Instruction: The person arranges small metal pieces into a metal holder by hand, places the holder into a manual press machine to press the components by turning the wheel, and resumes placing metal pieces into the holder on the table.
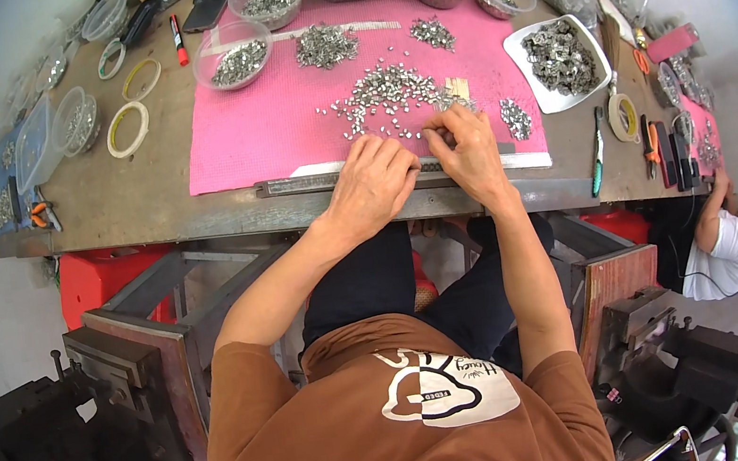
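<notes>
My left hand (371, 180) rests with curled fingers on a long dark metal channel (291, 186) along the front edge of the table. Just to its right, my right hand (470, 150) has its fingertips pinched together over the same channel. Whatever either hand grips is hidden or too small to name. Beyond my fingers, loose small silver metal pieces (386, 89) lie scattered on a pink mat (214, 149). Tighter heaps sit around them: a metal pile (325, 46) farther back and a small pile (516, 119) right of my right hand.
Clear plastic bowls (236, 55) of metal parts line the back. A white dish (558, 57) of parts stands right, near a tape roll (624, 118) and a teal-and-white pen-like tool (599, 151). More tape rolls (128, 131) lie left. Another person (723, 239) works at far right.
</notes>
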`<state>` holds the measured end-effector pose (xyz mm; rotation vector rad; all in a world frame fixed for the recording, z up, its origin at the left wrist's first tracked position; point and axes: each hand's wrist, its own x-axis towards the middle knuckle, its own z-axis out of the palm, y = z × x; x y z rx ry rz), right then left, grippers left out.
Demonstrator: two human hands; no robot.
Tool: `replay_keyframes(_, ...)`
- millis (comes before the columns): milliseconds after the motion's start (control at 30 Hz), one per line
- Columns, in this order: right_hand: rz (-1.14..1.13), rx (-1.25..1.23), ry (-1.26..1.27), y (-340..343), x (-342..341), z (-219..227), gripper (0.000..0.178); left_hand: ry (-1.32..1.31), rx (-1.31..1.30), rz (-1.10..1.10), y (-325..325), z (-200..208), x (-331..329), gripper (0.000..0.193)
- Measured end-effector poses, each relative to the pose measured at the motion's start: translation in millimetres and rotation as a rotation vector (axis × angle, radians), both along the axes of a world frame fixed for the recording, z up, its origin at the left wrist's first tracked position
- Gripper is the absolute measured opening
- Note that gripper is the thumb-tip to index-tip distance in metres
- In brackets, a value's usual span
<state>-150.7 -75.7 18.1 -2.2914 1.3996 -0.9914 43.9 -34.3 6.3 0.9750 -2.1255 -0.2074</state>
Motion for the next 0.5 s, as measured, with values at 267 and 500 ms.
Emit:
replay_keyframes(267,0.098,-0.131,0.047,-5.8,20.0,-0.6,0.009,0.025,0.085,0.146,11.8,0.4,-7.3,0.015)
replay_keyframes(500,0.09,-0.187,0.153,-11.1,40.2,-5.6,0.011,0.111,0.069,0.391,3.0,1.5,43.2,0.008)
